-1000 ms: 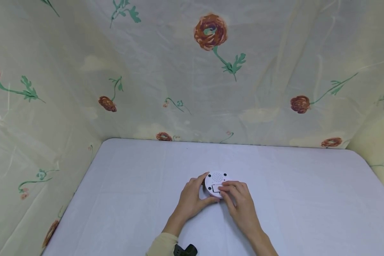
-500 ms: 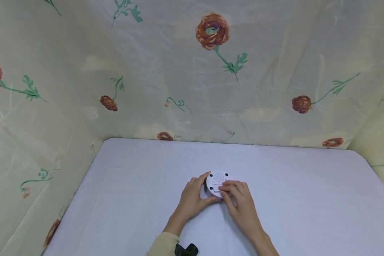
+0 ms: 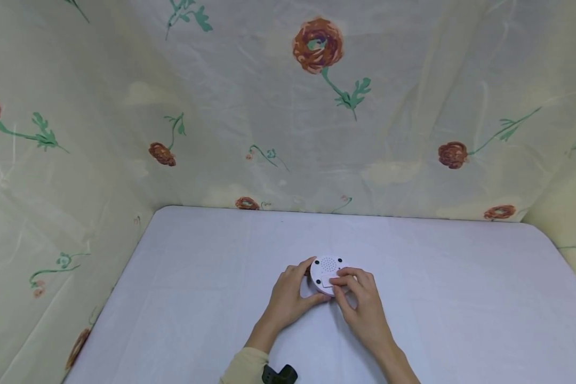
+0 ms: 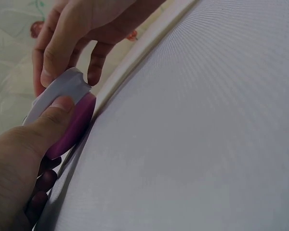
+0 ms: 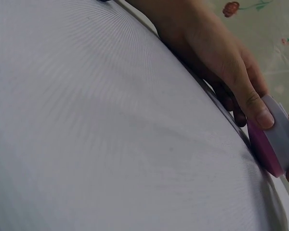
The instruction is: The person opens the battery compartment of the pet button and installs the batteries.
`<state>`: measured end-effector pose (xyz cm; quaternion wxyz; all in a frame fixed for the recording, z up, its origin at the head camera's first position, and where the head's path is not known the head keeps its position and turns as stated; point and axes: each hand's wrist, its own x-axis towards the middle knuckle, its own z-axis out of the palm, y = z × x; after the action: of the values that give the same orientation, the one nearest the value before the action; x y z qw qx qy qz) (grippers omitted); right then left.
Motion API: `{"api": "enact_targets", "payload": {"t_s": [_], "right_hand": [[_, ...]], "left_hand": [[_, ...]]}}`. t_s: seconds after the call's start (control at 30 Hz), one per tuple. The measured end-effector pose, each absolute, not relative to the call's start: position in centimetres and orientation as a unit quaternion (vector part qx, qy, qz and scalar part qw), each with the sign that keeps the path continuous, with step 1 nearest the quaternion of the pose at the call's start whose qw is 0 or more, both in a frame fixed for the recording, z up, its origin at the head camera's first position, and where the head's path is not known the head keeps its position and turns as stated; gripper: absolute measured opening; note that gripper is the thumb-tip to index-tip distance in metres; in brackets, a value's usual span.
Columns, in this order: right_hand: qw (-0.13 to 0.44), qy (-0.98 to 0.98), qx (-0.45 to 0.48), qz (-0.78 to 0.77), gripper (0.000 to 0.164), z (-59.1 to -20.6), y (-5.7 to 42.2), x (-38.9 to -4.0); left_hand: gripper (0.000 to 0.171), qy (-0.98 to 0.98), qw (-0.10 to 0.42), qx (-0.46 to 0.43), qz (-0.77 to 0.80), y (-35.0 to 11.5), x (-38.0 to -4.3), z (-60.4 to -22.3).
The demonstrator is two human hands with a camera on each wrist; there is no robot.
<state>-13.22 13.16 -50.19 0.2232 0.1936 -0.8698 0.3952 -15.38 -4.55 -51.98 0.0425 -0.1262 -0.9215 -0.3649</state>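
Note:
My left hand [image 3: 288, 298] grips a round white speaker-like device [image 3: 324, 265] by its left side, thumb along the near edge. Its upturned face carries a patch of small holes, dark round feet and a rectangular cover [image 3: 326, 283]. Fingertips of my right hand [image 3: 365, 306] pinch at the right end of that cover, with the thumb at the device's near rim. In the left wrist view a magenta part [image 4: 77, 127] shows below the white rim, and the right fingers curl over the far edge. The cover's right end is hidden behind them.
Under the hands spreads a table with a white cloth [image 3: 211, 266]. Floral curtain [image 3: 221, 106] hangs along its back and sides. A black strapped device [image 3: 279, 374] sits by the left sleeve [image 3: 245, 365].
The dark outline along the cover's left and lower edges has faded, and the cover looks more level with the face. Right fingers have shifted slightly; the left hand keeps its grip.

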Motion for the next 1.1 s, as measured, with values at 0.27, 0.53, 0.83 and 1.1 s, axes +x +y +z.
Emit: {"api": "enact_targets", "payload": {"t_s": [0.27, 0.53, 0.83, 1.1], "right_hand": [[0.219, -0.868, 0.189, 0.403, 0.015, -50.44, 13.16, -13.26], [0.156, -0.863, 0.14, 0.46, 0.029, -50.86, 13.35, -13.43], [0.042, -0.841, 0.102, 0.529, 0.059, -50.9, 13.94, -13.77], [0.035, -0.834, 0.099, 0.542, 0.059, -50.87, 13.99, -13.82]], "left_hand": [[0.083, -0.921, 0.045, -0.127, -0.366, -4.55, -15.29, -51.94], [0.084, -0.924, 0.049, -0.132, -0.356, -4.55, -15.32, -51.96], [0.083, -0.927, 0.041, -0.122, -0.352, -4.4, -15.28, -51.91], [0.084, -0.926, 0.046, -0.125, -0.353, -4.27, -15.28, -52.12]]}}
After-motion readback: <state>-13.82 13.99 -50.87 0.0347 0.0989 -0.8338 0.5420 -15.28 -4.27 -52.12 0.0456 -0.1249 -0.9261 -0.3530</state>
